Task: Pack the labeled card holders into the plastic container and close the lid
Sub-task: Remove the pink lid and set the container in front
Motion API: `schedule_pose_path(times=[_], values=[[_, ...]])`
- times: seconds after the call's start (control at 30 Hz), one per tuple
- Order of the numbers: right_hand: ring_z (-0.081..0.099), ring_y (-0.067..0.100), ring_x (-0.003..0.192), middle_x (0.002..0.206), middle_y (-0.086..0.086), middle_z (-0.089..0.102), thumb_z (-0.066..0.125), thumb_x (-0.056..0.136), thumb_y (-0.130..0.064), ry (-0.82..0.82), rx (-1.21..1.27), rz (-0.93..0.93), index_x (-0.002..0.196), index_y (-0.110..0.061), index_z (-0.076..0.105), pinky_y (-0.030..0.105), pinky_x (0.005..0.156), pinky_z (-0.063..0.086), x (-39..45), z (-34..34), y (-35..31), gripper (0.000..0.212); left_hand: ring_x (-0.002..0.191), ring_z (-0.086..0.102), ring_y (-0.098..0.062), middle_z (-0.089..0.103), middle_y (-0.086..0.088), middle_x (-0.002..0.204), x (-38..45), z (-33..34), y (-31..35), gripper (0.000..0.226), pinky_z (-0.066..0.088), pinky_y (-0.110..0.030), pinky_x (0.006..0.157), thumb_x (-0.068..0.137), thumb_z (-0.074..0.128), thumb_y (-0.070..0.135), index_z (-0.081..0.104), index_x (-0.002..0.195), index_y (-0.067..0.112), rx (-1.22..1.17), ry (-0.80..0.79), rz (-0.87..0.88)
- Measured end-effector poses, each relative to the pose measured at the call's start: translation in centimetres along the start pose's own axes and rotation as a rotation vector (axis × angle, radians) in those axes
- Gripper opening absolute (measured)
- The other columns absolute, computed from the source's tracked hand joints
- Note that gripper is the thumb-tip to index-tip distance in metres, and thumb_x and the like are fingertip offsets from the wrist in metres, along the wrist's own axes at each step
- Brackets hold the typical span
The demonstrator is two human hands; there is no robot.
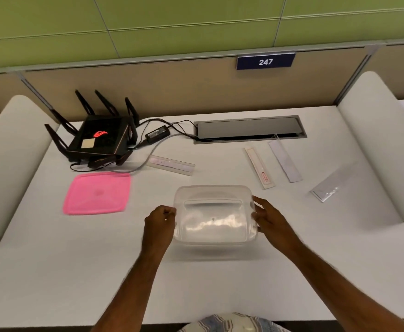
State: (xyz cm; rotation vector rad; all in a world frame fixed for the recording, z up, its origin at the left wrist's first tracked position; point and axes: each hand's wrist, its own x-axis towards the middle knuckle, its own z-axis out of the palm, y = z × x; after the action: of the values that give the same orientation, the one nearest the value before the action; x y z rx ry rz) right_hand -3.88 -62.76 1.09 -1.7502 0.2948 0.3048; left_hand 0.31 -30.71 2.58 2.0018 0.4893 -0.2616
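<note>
On the white desk [52,271], the clear rectangular plastic container [214,218] sits open, centre front. The left hand [159,221] and right hand [269,220] grip its sides with curled fingers. The pink square lid [97,193] lies left of the container; four clear card holders [258,167] lie behind and right of it.

My two arms are bare from the wrists up to the bottom edge of the view, with no sleeves, watch or rings showing on my left hand [159,224] or my right hand [271,220]. Below them, at the bottom edge, is a garment [232,323] of pale fabric with thin blue and reddish stripes.
</note>
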Motion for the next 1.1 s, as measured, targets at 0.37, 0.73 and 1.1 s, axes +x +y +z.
schedule_pose_path(times=[0.37,0.73,1.1], values=[[0.072,0.026,0.109,0.132,0.004,0.069,0.059,0.097,-0.004,0.019,0.135,0.100,0.131,-0.034,0.057,0.063,0.089,0.055,-2.6,-3.5,2.9,0.045,0.080,0.077,-0.020,0.076,0.008,0.093,-2.0,3.6,-0.6,0.022,0.063,-0.053,0.077,0.082,0.059,0.045,0.070,0.089,0.027,0.081,-0.108,-0.041],[0.075,0.017,0.102,0.129,-0.019,0.067,0.069,0.086,-0.021,0.009,-0.057,0.064,0.123,-0.045,0.053,0.061,0.088,0.058,-3.2,-3.3,4.6,0.046,0.065,0.076,-0.015,0.074,0.008,0.084,-3.0,3.9,-2.2,0.009,0.064,-0.051,0.069,0.085,0.063,0.034,0.067,0.084,0.026,0.132,-0.088,-0.070],[0.065,0.004,0.105,0.131,-0.018,0.056,0.073,0.091,-0.022,0.104,-0.210,0.090,0.125,-0.040,0.039,0.042,0.086,0.061,-3.5,-2.3,3.6,0.051,0.068,0.074,-0.013,0.072,0.005,0.091,-1.4,3.6,-2.8,0.017,0.065,-0.046,0.067,0.092,0.069,0.033,0.063,0.083,0.019,0.184,-0.105,-0.037]])
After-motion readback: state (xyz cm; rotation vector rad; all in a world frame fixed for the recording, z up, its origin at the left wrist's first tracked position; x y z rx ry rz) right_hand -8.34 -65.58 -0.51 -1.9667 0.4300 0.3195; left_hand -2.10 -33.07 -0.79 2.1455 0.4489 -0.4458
